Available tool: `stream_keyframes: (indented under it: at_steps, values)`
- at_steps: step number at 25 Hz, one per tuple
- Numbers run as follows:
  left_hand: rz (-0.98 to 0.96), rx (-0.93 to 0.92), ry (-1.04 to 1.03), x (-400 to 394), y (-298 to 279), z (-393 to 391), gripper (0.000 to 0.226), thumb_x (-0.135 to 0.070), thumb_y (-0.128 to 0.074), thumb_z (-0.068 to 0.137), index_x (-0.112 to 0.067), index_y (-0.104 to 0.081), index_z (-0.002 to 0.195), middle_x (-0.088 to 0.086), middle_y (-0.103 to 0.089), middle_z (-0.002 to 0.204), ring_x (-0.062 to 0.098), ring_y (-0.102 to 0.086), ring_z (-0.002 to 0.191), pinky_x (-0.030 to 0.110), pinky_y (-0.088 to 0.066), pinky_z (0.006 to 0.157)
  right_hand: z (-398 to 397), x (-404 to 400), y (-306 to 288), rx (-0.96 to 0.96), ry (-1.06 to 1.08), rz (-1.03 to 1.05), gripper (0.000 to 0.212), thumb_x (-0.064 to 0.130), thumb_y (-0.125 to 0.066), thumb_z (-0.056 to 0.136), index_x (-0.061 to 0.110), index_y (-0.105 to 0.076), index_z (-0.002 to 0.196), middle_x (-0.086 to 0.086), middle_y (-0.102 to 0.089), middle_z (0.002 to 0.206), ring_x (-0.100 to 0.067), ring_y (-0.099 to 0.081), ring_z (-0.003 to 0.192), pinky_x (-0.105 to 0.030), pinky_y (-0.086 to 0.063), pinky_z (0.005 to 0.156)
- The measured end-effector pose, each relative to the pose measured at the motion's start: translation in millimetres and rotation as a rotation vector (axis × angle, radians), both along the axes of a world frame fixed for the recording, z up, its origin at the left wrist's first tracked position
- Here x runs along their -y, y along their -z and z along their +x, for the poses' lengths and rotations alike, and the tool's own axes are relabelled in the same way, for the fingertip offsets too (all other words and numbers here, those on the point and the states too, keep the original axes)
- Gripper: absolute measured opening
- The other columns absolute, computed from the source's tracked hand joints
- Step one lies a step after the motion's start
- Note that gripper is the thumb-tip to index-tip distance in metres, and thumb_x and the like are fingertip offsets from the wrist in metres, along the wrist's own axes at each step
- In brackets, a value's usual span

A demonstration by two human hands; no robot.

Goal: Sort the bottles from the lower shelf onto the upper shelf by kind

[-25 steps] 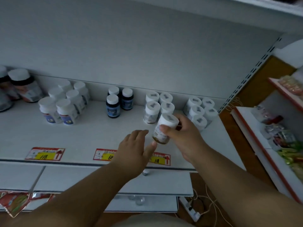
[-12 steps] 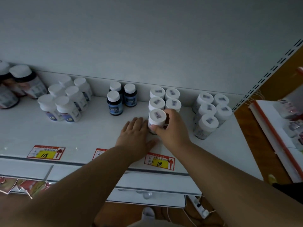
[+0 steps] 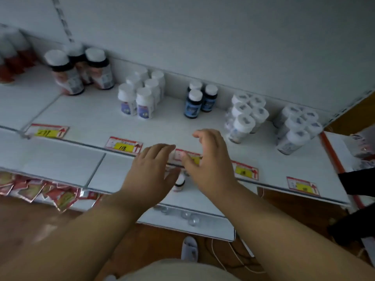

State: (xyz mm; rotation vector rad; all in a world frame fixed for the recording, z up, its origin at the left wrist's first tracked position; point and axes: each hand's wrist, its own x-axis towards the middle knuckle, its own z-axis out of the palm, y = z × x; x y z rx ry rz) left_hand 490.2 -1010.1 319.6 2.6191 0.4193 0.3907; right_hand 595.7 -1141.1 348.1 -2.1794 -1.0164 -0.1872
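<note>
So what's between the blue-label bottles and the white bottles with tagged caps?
Head view: only bare upper shelf lies between the blue-label bottles and the tagged-cap bottles.

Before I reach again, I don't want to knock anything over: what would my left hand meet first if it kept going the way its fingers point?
Probably the dark blue-labelled bottles. The left hand points up and rightward across bare upper shelf; depth is uncertain.

The right hand [image 3: 209, 159] has let go of the white-capped bottle [image 3: 241, 128], which now stands in its group on the upper shelf [image 3: 97, 118]. Both hands have drawn back to the shelf's front edge, holding nothing.
</note>
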Motion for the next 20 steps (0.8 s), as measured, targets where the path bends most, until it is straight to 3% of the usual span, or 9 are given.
stream_keyframes:
  at_steps: [3, 6, 9, 14, 20]
  values:
    - [-0.109, 0.04, -0.126, -44.5, 26.1, -81.5, 0.047, -0.042, -0.051, 0.089, -0.021, -0.055, 0.131, 0.001, -0.059, 0.126, 0.025, -0.054, 0.115, 0.044, -0.046, 0.096, -66.8, -50.4, 7.8, -0.092, -0.117, -0.089, 0.035, 0.024, -0.069, 0.088, 0.014, -0.054, 0.118, 0.0, -0.048, 0.121, -0.014, -0.053, 0.108, -0.02, -0.047, 0.088]
    - [-0.211, 0.035, -0.233, -72.5, 61.9, -135.4, 0.041, -0.036, -0.053, 0.092, -0.026, -0.053, 0.132, -0.001, -0.06, 0.123, 0.024, -0.056, 0.11, 0.046, -0.049, 0.09, -110.0, -86.6, 30.4, -0.252, -0.16, -0.222, 0.044, 0.029, -0.067, 0.091, 0.024, -0.045, 0.129, 0.007, -0.053, 0.116, -0.007, -0.057, 0.102, -0.025, -0.054, 0.08]
    - [-0.265, -0.052, -0.306, -86.8, 101.3, -150.4, 0.051, -0.035, -0.057, 0.091, -0.03, -0.045, 0.14, 0.001, -0.058, 0.128, 0.025, -0.054, 0.113, 0.045, -0.047, 0.095, -127.5, -109.7, 75.1, -0.297, -0.177, -0.349, 0.048, 0.031, -0.065, 0.092, 0.022, -0.045, 0.135, 0.005, -0.056, 0.118, -0.007, -0.058, 0.099, -0.023, -0.052, 0.08]
    - [-0.329, -0.097, -0.348, -79.6, 184.5, -121.8, 0.057, -0.037, -0.056, 0.091, -0.031, -0.038, 0.145, 0.005, -0.054, 0.132, 0.027, -0.05, 0.12, 0.044, -0.044, 0.098, -94.1, -122.3, 177.5, -0.331, -0.093, -0.489, 0.039, 0.032, -0.067, 0.091, 0.021, -0.054, 0.126, 0.002, -0.047, 0.132, -0.014, -0.057, 0.109, -0.031, -0.051, 0.09]
    - [-0.515, -0.108, -0.439, -50.2, 290.1, -49.4, 0.057, -0.039, -0.054, 0.093, -0.035, -0.033, 0.146, 0.005, -0.051, 0.136, 0.028, -0.048, 0.122, 0.048, -0.045, 0.099, 7.9, -125.7, 301.1, -0.302, -0.023, -0.692, 0.052, 0.028, -0.068, 0.09, 0.022, -0.045, 0.136, -0.006, -0.041, 0.137, -0.021, -0.054, 0.114, -0.023, -0.036, 0.088]
